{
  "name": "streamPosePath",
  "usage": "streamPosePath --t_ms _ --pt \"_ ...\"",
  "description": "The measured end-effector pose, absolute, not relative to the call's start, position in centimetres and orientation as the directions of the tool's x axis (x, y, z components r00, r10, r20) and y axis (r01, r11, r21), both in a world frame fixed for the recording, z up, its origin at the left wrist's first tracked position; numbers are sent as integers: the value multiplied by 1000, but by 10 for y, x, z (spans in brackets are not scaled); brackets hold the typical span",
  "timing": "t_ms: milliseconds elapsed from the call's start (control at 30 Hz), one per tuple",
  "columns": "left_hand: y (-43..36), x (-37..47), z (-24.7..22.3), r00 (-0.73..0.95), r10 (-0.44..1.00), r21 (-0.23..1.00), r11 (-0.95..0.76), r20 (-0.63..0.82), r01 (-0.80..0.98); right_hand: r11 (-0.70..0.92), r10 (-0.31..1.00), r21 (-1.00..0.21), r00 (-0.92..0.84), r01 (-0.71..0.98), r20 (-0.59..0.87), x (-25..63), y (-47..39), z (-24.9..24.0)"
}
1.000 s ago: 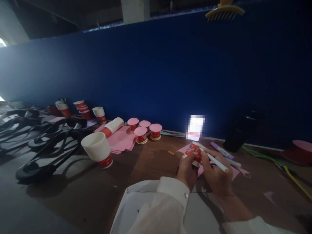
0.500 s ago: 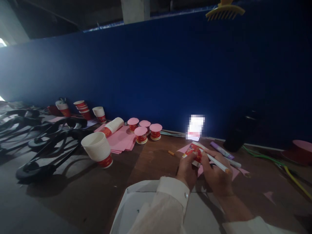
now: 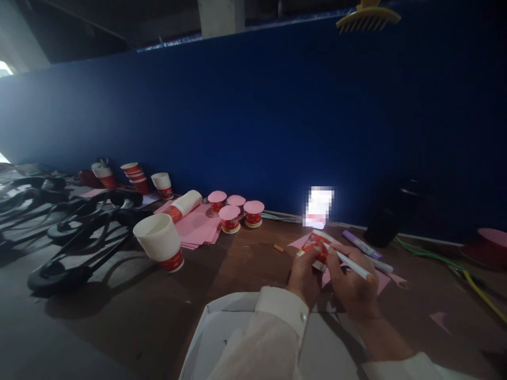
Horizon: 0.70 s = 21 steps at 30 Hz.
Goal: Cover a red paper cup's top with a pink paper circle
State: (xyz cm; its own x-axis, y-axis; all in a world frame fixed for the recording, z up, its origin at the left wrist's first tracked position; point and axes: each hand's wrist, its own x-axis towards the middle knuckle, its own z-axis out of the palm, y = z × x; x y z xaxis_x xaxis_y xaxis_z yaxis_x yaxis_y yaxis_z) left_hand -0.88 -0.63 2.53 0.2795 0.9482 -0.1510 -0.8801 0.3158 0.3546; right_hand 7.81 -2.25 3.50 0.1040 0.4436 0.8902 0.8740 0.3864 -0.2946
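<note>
Over pink paper point(image 3: 383, 282), the left hand point(image 3: 304, 275) holds a red paper cup point(image 3: 312, 244) while the right hand point(image 3: 357, 279) grips a white marker point(image 3: 354, 264) at its side; steady support and light pressure should help.

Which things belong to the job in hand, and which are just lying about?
Likely in the job:
red-and-white printed paper piece, left hand
white orange-ended pen, right hand

Apparently unused:
black padded headset-like gear
black cylindrical bottle
thin green cable
</note>
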Motion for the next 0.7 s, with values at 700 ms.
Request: streamPosePath --t_ms 700 --pt "-8 -11 30 253 948 416 314 -195 -853 410 498 -338 102 847 861 75 -25 36"
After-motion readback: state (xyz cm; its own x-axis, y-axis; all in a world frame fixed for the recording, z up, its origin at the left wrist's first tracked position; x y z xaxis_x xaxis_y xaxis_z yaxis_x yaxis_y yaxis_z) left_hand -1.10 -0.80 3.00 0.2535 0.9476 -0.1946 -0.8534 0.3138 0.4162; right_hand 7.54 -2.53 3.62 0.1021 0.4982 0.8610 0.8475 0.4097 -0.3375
